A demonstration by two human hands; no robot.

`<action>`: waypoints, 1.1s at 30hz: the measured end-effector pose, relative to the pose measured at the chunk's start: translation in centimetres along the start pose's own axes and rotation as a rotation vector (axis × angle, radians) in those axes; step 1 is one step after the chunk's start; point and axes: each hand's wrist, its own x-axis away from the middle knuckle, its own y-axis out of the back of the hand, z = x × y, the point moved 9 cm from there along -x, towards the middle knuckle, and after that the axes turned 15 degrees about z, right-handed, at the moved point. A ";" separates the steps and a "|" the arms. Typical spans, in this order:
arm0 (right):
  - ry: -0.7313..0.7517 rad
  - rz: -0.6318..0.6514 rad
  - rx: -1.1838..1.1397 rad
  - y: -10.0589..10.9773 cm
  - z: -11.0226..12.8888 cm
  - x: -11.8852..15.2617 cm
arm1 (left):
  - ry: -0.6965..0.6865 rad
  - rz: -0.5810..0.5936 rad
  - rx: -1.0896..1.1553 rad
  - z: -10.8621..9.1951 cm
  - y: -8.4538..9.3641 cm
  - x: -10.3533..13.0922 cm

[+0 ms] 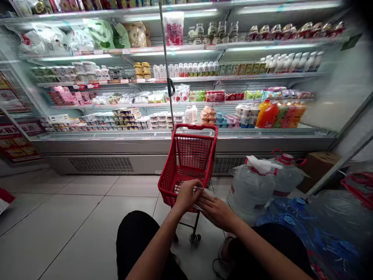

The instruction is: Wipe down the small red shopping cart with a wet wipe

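Both hands meet over the near rim of a red shopping cart. My left hand has its fingers curled, pinching the edge of a thin whitish item. My right hand lies nearly flat against that same item, fingers together and pointing left, so the item is mostly covered. What it is cannot be made out. The cart's basket shows no goods inside.
A refrigerated display with shelves of dairy and drinks spans the front, with a vertical door edge and handle. Large water jugs and blue-wrapped bottles stand at right, near a cardboard box. My knees frame the cart.
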 end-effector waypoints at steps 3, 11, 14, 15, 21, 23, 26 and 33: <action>0.031 -0.028 -0.009 0.5 -0.7 -0.6 | 0.007 -0.028 -0.014 0.4 0.8 0.0; 0.155 -0.005 -0.079 1.2 -3.6 -2.3 | 0.101 -0.080 -0.190 3.6 -0.1 3.6; 0.085 -0.015 -0.081 1.8 -7.1 -2.7 | 0.090 -0.049 -0.482 4.2 -1.4 4.9; 0.045 -0.017 -0.077 1.9 -8.2 -2.8 | 0.083 -0.038 -0.562 4.4 -1.7 5.0; -0.079 -0.036 -0.079 1.4 -8.7 -2.7 | 0.105 0.034 -0.582 5.5 -2.2 4.4; -0.017 -0.025 -0.087 0.8 -6.6 -2.5 | 0.113 0.057 -0.521 5.7 -2.1 4.3; 0.076 0.000 -0.081 0.3 -4.7 -2.0 | 0.110 0.091 -0.421 5.6 -1.9 4.4; 0.002 -0.026 -0.050 2.0 -9.4 -1.9 | 0.062 0.171 -0.194 5.3 -0.8 4.8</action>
